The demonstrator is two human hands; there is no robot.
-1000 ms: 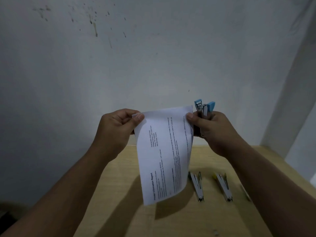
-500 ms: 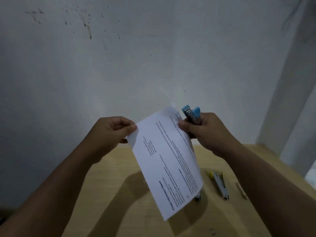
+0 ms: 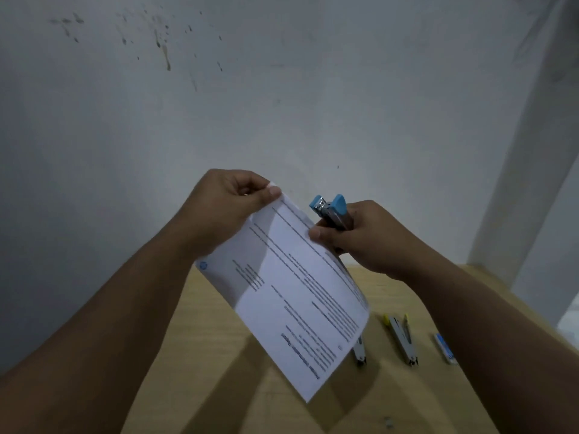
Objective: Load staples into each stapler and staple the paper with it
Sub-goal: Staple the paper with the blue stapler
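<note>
A printed white paper (image 3: pixel 288 296) hangs tilted in the air above the wooden table (image 3: pixel 213 333). My left hand (image 3: pixel 225 208) pinches its top corner between thumb and fingers. My right hand (image 3: pixel 360 239) grips a blue stapler (image 3: pixel 332 211), nose pointing up, and its thumb also presses the paper's right edge. The stapler's jaws stand just right of the paper's upper edge, apart from it. Two more staplers lie on the table: one partly hidden under the paper (image 3: pixel 359 350), and one with yellow tips (image 3: pixel 402 338).
A small blue and white staple box (image 3: pixel 445 347) lies on the table right of the yellow stapler. A stained white wall (image 3: pixel 282 89) rises straight behind the table, with a corner and lighter opening at the far right.
The paper has turned clockwise, its top corner swinging up and left with my left hand. The blue stapler stayed in my right hand, tilted a little left.
</note>
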